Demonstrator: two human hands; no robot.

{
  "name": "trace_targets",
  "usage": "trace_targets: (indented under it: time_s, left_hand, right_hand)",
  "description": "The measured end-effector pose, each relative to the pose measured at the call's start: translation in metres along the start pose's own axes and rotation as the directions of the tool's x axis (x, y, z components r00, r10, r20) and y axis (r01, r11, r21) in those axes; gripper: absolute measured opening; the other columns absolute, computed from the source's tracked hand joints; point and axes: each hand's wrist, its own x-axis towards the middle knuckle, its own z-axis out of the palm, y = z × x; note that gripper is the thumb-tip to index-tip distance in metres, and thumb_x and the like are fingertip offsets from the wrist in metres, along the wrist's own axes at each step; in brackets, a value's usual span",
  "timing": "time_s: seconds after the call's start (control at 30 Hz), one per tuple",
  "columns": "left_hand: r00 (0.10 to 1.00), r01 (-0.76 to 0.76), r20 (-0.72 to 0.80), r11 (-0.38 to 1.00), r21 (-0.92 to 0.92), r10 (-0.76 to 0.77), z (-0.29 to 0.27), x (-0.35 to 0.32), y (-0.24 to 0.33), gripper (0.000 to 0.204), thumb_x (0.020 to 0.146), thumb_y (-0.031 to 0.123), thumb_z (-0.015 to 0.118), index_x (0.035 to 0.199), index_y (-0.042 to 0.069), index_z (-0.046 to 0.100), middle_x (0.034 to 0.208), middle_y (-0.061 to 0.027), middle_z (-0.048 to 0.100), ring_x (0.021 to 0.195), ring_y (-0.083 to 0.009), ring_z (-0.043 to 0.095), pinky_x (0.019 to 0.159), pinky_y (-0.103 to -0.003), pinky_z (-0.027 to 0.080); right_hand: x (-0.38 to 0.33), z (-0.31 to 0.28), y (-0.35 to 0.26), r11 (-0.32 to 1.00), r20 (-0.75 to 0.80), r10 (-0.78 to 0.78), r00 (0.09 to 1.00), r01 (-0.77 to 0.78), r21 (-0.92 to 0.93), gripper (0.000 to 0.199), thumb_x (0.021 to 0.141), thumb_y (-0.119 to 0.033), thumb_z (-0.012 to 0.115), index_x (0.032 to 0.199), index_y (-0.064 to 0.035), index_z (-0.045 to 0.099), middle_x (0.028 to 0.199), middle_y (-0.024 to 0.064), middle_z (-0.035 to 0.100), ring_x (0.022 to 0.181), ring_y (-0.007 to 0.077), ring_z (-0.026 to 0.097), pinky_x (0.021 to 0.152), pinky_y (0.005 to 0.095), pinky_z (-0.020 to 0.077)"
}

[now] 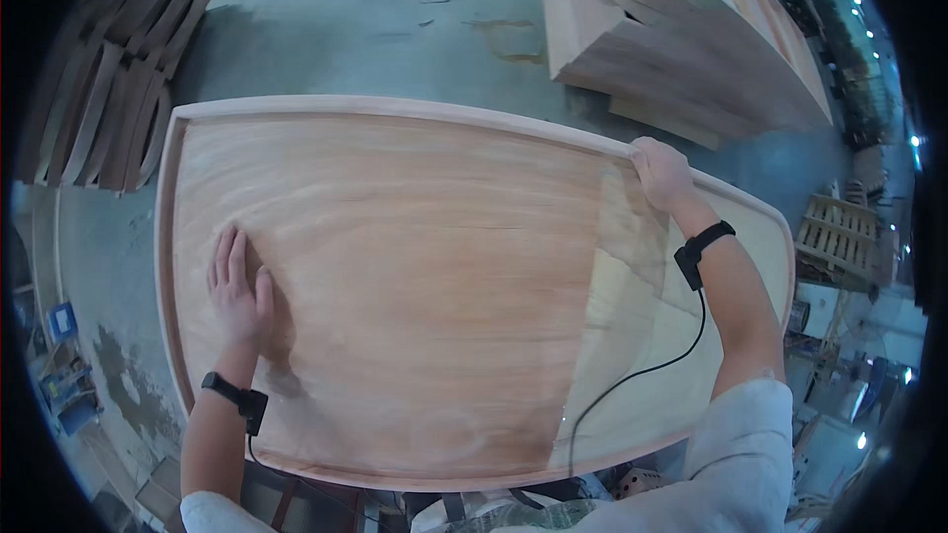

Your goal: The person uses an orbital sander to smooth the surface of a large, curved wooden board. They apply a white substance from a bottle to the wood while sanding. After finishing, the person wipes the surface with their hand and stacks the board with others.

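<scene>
A large wooden panel [425, 276] with a raised wooden rim [395, 106] around its edge lies before me. Most of its surface is reddish-brown grain, with a paler, patchy section [632, 336] toward the right. Over the left part of the panel, my left hand [237, 296] is open with its fingers stretched out. Its shadow falls just beside it, and I cannot tell whether the palm touches the wood. At the far right stretch of the rim, my right hand [664, 173] is closed around the edge; its fingertips are mostly hidden.
Dark curved wooden pieces [118, 79] are stacked on the floor at the far left. Big wooden boards [681, 49] stand at the far right, with a slatted pallet [839, 237] beyond. A black cable [632, 373] runs from my right wristband across the panel.
</scene>
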Motion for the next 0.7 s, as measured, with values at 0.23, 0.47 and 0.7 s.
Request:
trace_targets:
  time_s: [0.23, 0.47, 0.7]
  left_hand:
    - [0.992, 0.099, 0.066, 0.987, 0.124, -0.108, 0.031, -0.020, 0.092, 0.082, 0.102, 0.029, 0.062, 0.170, -0.002, 0.028, 0.178, -0.0233, 0.027, 0.167, -0.0416, 0.017, 0.136, -0.056, 0.011]
    - [0.646, -0.528, 0.451, 0.788, -0.318, 0.615, 0.065, -0.088, 0.412, 0.073, 0.098, 0.044, 0.065, 0.157, 0.003, 0.052, 0.166, -0.0226, 0.048, 0.157, -0.0402, 0.041, 0.131, -0.059, 0.025]
    - [0.733, -0.503, 0.344, 0.809, -0.305, 0.586, 0.105, -0.115, 0.478, 0.074, 0.094, 0.046, 0.069, 0.156, 0.008, 0.057, 0.165, -0.0168, 0.052, 0.155, -0.0376, 0.045, 0.131, -0.059, 0.028]
  right_hand:
    - [0.063, 0.006, -0.115, 0.983, 0.179, -0.150, 0.972, 0.166, -0.075, 0.035, 0.104, -0.034, 0.053, 0.096, -0.0063, 0.072, 0.098, 0.0215, 0.074, 0.098, 0.0456, 0.071, 0.082, 0.0580, 0.0570]
    - [0.118, 0.027, -0.226, 0.902, 0.023, -0.382, 0.924, 0.367, 0.227, 0.034, 0.101, -0.026, 0.056, 0.102, -0.0021, 0.080, 0.108, 0.0198, 0.080, 0.102, 0.0388, 0.078, 0.085, 0.0526, 0.0621]
    - [0.028, 0.033, 0.031, 0.903, 0.012, -0.354, 0.935, 0.338, 0.263, 0.028, 0.100, -0.028, 0.057, 0.099, -0.0116, 0.080, 0.099, 0.0191, 0.079, 0.094, 0.0403, 0.077, 0.079, 0.0549, 0.0611]
